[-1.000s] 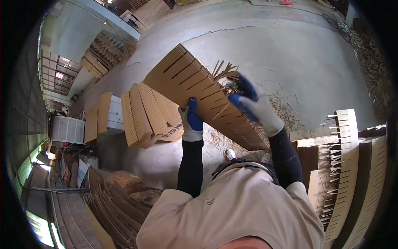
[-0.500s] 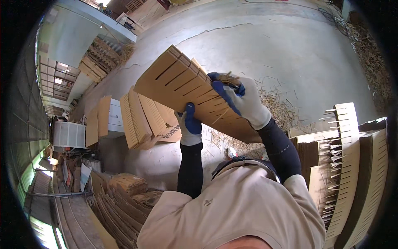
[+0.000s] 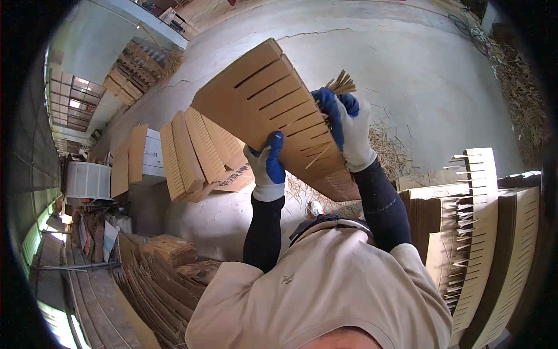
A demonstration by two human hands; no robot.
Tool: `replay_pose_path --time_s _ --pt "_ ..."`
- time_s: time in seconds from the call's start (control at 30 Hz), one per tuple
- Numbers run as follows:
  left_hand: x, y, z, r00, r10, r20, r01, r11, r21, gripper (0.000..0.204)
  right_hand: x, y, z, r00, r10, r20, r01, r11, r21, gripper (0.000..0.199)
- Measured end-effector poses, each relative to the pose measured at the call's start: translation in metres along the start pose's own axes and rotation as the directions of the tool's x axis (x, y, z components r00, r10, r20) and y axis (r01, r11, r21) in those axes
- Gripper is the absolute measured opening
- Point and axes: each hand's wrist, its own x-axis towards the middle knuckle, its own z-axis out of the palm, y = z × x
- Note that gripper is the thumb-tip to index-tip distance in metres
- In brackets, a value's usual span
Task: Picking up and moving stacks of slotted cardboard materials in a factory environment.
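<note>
Over on the far left, a white mesh crate (image 3: 87, 180) sits by the wall, with wooden pallets (image 3: 136, 67) stacked beyond it and flattened cardboard (image 3: 165, 273) fanned out along the floor below. Next come slotted cardboard stacks (image 3: 186, 154) leaning on the concrete floor (image 3: 407, 75), beside a white box (image 3: 152, 154). Now the action: the left hand (image 3: 267, 166), in a white glove with blue fingers, is clamped on the lower edge of the slotted cardboard bundle (image 3: 273, 110), thumb wrapped over the front. That bundle is held up in the air at chest height, tilted, its long side running from upper left down to lower right, clear of the floor. The right hand (image 3: 347, 129) grips the bundle's upper right edge, blue fingers curled over it, with a tuft of cardboard slivers (image 3: 340, 83) sticking out just above the knuckles. Loose strips (image 3: 386, 145) litter the floor beneath. On the right, tall slotted sheets (image 3: 476, 232) stand upright, their cut tabs pointing left.
</note>
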Motion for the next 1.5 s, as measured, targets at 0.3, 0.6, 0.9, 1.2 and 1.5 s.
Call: replay_pose_path --time_s 0.3,0.6,0.9,1.2,1.5 --pt "0.005 -0.016 -0.022 0.995 -0.030 0.097 0.034 0.999 -0.034 0.031 -0.004 0.006 -0.010 0.955 0.193 -0.224 -0.056 0.861 0.505 0.027" --pt "0.012 -0.034 -0.037 0.974 -0.122 0.193 0.170 0.952 -0.254 0.051 -0.001 0.023 -0.074 0.994 -0.074 -0.076 0.055 0.972 -0.228 0.031" --pt "0.020 -0.037 -0.018 0.947 -0.166 0.275 0.236 0.940 -0.246 0.060 -0.021 -0.031 -0.047 0.899 -0.119 0.423 0.165 0.983 -0.076 0.059" --pt "0.007 -0.025 -0.006 0.980 -0.076 0.186 0.093 0.992 -0.087 0.051 -0.025 -0.025 -0.039 0.962 -0.171 0.211 0.223 0.941 -0.254 0.023" --pt "-0.001 -0.021 -0.005 0.997 -0.042 0.068 0.038 0.997 0.066 0.036 -0.034 -0.001 -0.027 0.970 0.194 -0.147 -0.178 0.977 0.114 0.027"
